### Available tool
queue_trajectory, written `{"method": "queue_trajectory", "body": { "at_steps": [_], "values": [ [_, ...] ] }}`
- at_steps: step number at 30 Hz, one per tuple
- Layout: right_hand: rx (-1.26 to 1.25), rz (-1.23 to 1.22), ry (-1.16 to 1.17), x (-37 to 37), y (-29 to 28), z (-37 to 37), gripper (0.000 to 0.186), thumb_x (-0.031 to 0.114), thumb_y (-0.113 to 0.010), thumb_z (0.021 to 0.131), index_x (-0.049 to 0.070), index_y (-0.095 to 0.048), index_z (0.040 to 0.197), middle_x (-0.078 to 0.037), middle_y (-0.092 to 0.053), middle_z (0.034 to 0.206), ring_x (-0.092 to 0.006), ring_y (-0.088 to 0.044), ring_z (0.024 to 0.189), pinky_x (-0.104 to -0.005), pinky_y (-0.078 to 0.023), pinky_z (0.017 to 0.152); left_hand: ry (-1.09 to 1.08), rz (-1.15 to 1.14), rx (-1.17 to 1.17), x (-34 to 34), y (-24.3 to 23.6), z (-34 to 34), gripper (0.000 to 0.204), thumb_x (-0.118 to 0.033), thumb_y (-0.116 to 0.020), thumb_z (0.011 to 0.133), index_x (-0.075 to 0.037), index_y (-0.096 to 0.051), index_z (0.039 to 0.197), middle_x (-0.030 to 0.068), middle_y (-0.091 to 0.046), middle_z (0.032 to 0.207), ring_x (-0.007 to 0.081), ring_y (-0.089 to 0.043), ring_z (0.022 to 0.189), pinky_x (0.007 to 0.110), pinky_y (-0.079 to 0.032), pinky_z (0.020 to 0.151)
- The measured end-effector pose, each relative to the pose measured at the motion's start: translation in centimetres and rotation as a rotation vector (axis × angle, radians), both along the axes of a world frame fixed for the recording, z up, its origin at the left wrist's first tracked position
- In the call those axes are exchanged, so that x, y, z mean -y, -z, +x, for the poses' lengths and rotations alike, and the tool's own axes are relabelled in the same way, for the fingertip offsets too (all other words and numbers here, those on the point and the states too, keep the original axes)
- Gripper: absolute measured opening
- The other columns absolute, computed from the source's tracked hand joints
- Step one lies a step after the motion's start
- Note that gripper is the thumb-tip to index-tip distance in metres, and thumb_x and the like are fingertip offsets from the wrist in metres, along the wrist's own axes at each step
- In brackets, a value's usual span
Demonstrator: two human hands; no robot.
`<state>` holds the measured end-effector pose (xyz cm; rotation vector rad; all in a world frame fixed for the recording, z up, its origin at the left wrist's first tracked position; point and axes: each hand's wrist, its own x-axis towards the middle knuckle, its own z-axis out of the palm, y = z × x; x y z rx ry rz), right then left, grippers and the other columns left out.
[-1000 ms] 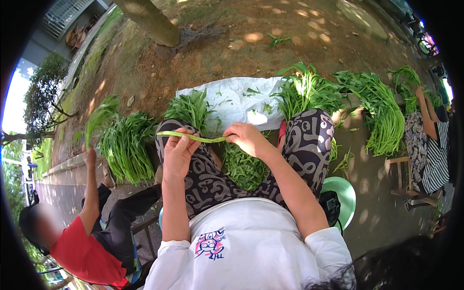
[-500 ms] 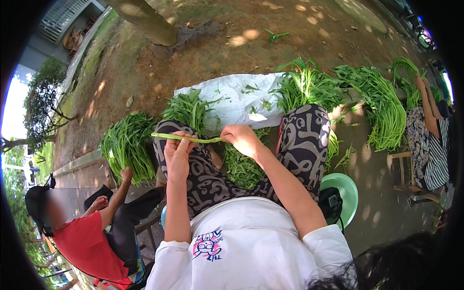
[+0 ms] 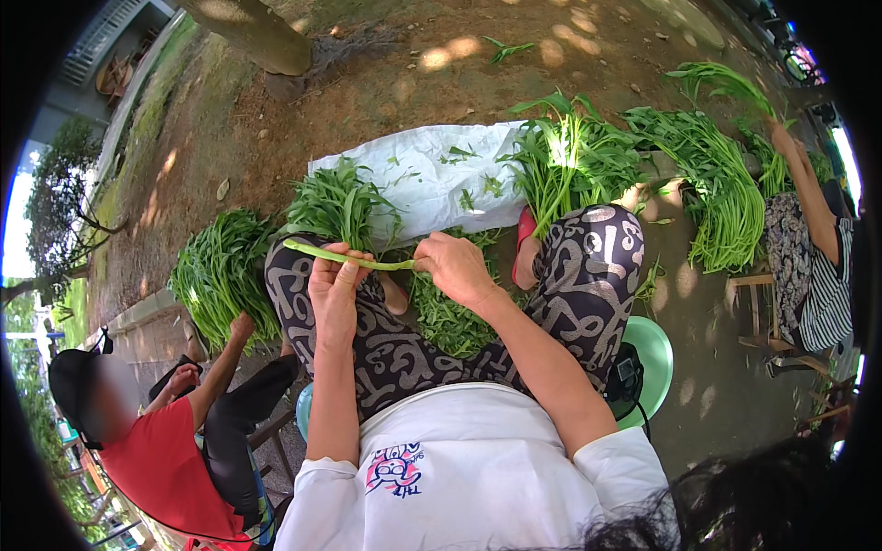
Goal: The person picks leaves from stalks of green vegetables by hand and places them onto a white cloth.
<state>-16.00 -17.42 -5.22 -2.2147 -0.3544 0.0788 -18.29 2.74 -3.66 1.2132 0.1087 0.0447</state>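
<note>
A long pale-green water spinach stem [image 3: 310, 249] lies nearly level above my lap, stripped of leaves. My left hand [image 3: 334, 286] is closed on it, thumb against fingers, with one end sticking out to the left. At the other end my right hand [image 3: 457, 274] pinches the tip between thumb and fingers. Below the hands, between my knees, is a heap of loose green leaves and stem pieces [image 3: 448, 321]; its container, if any, is hidden. A leafy bunch [image 3: 338, 204] stands just beyond my left knee, and another bunch [image 3: 571, 156] rises beyond my right knee.
A white sheet [image 3: 432, 170] with leaf scraps lies ahead on the ground. A light-green basin [image 3: 654, 367] holding a black device stands at my right. Left, a person in red [image 3: 179, 459] sits by more greens [image 3: 220, 275]. Right, another person [image 3: 827, 303] lifts greens beside a long pile [image 3: 721, 197].
My hands keep hold of the stem, which tilts slightly more downward to the right. My right knee has shifted outward, showing more of a red shoe. The person at right has raised a bunch of greens.
</note>
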Motion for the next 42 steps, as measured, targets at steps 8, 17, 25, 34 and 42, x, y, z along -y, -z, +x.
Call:
{"method": "queue_trajectory", "body": {
  "at_steps": [8,17,25,34,42],
  "values": [
    [0.069,0.158,-0.072,0.5,1.6,0.7,0.009,0.010,-0.064,0.079,0.003,-0.066,0.086,-0.013,-0.059,0.081,-0.0319,-0.057,0.082,-0.0405,-0.045,0.073,-0.067,-0.002,0.054,0.0,0.2,0.2,0.024,-0.007,-0.056,0.092,-0.002,-0.050,0.114,0.0065,-0.059,0.099,0.0191,-0.061,0.095,0.033,-0.051,0.087],
    [-0.215,0.406,0.106,0.2,2.7,1.0,0.013,0.012,-0.062,0.083,0.001,-0.064,0.089,-0.011,-0.063,0.081,-0.0249,-0.060,0.072,-0.0360,-0.047,0.067,-0.081,-0.030,0.083,0.3,0.4,0.1,0.023,-0.006,-0.055,0.092,-0.001,-0.050,0.113,0.0071,-0.059,0.100,0.0194,-0.060,0.097,0.033,-0.050,0.089],
    [-0.703,1.026,0.297,0.5,3.5,2.1,0.014,0.017,-0.062,0.088,0.003,-0.061,0.091,-0.003,-0.059,0.079,-0.0099,-0.052,0.065,-0.0236,-0.045,0.062,-0.063,-0.032,0.091,0.5,0.4,-0.1,0.020,-0.003,-0.054,0.092,-0.003,-0.050,0.112,0.0070,-0.059,0.101,0.0199,-0.060,0.099,0.034,-0.050,0.089],
    [-0.641,1.011,0.262,1.2,1.9,2.4,0.020,0.018,-0.062,0.088,0.002,-0.059,0.099,-0.004,-0.055,0.083,-0.0113,-0.051,0.064,-0.0260,-0.047,0.063,-0.048,-0.026,0.068,0.0,0.2,-0.2,0.023,-0.004,-0.053,0.092,-0.002,-0.049,0.114,0.0068,-0.059,0.101,0.0196,-0.060,0.098,0.034,-0.050,0.088],
    [-0.163,0.350,-0.133,0.8,1.1,1.6,0.015,0.012,-0.065,0.083,0.006,-0.066,0.097,-0.010,-0.054,0.088,-0.0249,-0.056,0.080,-0.0325,-0.045,0.076,-0.022,0.016,0.029,0.3,0.0,-0.1,0.026,-0.005,-0.055,0.092,0.000,-0.049,0.116,0.0064,-0.059,0.099,0.0186,-0.061,0.095,0.032,-0.050,0.088]
  ]
}}
